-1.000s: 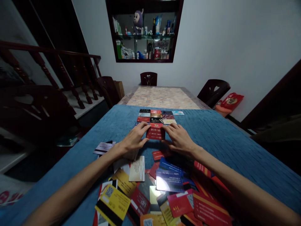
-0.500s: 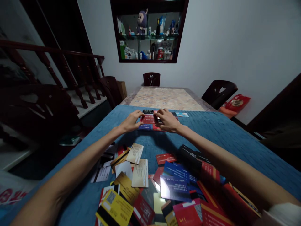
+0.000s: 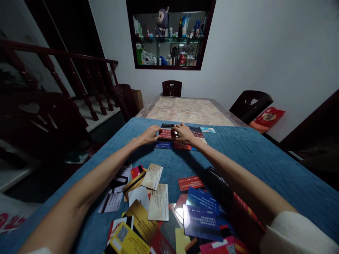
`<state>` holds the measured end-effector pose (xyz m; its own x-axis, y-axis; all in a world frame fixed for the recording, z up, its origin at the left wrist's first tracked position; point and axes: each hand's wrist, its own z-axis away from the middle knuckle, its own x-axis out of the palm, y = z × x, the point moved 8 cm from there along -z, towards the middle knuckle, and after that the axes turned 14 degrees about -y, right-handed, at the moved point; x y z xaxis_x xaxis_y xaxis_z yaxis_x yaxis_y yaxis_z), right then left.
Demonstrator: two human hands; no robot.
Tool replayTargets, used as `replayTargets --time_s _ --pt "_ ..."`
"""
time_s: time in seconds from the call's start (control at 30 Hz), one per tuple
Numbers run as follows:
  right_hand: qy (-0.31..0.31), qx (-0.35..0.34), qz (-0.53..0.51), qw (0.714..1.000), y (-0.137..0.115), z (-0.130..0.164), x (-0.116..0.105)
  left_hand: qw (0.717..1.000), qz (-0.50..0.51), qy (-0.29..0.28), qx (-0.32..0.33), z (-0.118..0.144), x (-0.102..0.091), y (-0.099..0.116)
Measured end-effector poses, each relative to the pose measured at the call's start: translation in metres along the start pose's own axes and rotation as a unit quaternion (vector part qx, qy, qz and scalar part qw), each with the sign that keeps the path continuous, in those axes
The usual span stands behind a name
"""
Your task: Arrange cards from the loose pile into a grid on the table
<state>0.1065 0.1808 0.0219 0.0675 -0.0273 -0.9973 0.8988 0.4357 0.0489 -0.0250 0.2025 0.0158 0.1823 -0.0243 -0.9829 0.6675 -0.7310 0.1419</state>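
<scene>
Red card [image 3: 166, 133] lies flat at the far end of the blue cloth [image 3: 251, 155], in a tidy block of laid-out cards [image 3: 196, 132] — a dark one beyond it, a blue card [image 3: 163, 145] just on the near side, more red and pale ones to the right. Left hand [image 3: 151, 134] rests its fingertips on the red card's left edge; right hand [image 3: 184, 134] covers its right edge, fingers curled down onto it. Both hands are pressing or pinching at the card's short sides, not closed around it; whether it is lifted off the cloth cannot be told. Judged handling: thin, stiff plastic, very light, glossy and likely slippery on its faces, hard to get a nail under when flat on a hard surface — though the ribbed cloth gives a little, so pressing one edge should tip the other up. Best taken by opposite edges, thumb and finger, or slid rather than lifted. Nearer the camera, well apart from the block, a loose heap of mixed cards [image 3: 159, 203] overlaps at all angles. Beyond the cloth, bare patterned tabletop [image 3: 185, 111], dark chairs [image 3: 172, 88], a wall niche of bottles [image 3: 169, 35].
</scene>
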Motion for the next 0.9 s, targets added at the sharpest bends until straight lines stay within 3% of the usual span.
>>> replayTargets --time_s 0.53,0.9 --pt "-0.049 -0.003 0.011 0.999 0.006 -0.027 0.027 0.999 -0.006 -0.041 -0.025 -0.012 0.031 -0.023" --pt "-0.065 0.013 0.009 0.998 0.007 -0.028 0.033 0.998 -0.015 -0.064 -0.023 -0.014 0.035 -0.023"
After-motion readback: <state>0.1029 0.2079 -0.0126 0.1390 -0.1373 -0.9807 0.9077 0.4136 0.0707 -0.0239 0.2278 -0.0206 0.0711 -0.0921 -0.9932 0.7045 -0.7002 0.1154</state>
